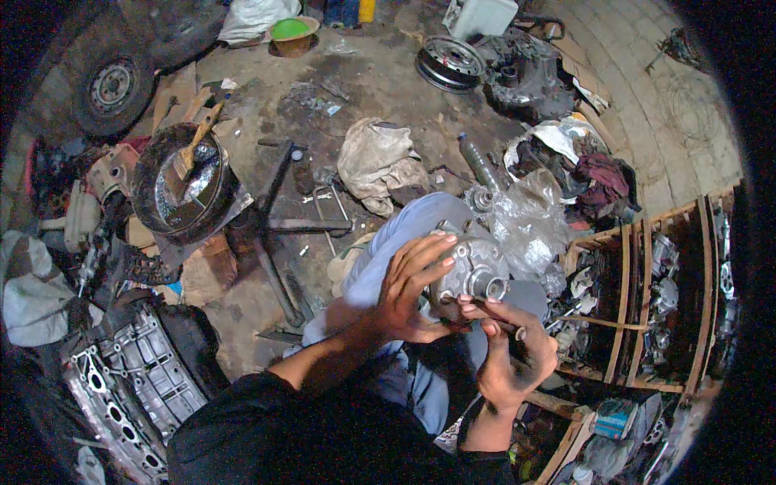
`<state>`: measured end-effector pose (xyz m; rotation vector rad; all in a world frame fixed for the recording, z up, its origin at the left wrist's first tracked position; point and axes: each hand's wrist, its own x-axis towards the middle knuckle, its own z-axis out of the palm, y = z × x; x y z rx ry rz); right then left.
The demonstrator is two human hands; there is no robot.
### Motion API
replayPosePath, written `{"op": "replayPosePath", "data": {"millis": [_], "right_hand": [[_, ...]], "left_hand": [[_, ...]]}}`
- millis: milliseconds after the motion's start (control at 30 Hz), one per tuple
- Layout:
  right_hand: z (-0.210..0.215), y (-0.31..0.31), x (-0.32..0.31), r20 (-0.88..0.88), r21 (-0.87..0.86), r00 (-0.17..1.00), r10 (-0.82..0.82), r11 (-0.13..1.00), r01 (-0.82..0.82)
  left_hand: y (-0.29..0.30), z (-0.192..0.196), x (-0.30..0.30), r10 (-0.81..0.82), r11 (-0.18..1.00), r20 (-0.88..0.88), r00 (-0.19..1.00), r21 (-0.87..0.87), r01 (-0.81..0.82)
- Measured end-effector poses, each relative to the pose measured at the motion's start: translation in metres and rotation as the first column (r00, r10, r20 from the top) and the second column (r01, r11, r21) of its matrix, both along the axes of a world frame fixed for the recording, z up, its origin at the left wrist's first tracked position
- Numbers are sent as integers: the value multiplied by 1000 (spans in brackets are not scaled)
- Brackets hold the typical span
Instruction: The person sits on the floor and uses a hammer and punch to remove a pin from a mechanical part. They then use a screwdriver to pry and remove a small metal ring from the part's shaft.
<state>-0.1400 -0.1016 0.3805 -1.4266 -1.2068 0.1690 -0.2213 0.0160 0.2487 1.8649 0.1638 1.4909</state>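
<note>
A round, silvery metal housing (475, 263) with bolt holes and a short protruding hub rests over my lap, against the grey-blue trousers. My left hand (411, 283) grips it from the left, the fingers laid along its upper side and the thumb beneath. At the lower right edge, just under the hub, my right hand (517, 356) is closed, with curled fingers and the thumb near the fingertips. An index fingertip touches the housing's rim. Whatever small thing may be between those fingers is too small or hidden to name.
A black pan (145, 182) with liquid and a paintbrush (190, 153) stands at left, beside a metal cross-shaped stand (267, 222). An engine cylinder head (133, 388) lies lower left. Rags (380, 162) and plastic sheeting (529, 222) lie ahead; a wooden parts rack (622, 299) stands right.
</note>
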Motion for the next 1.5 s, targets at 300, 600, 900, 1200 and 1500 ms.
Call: {"op": "replayPosePath", "data": {"millis": [300,600,900,1200,1500], "right_hand": [[18,-6,8,-132,181,972,-194,959,217],[-16,12,-3,-80,295,996,-51,953,72],[-32,-1,13,-284,349,923,259,925,-152],[-41,-19,40,-688,400,341,640,727,-558],[-45,-44,58,-554,81,602,575,757,-648]], "left_hand": [[-3,-12,6,39,994,99,994,-106,-29],[-1,-9,0,-20,996,96,995,-79,28],[-2,-9,-2,-31,997,39,999,-76,33],[1,-11,-3,-16,997,60,998,-69,20],[2,-28,-1,-38,998,21,999,-45,39]]}}
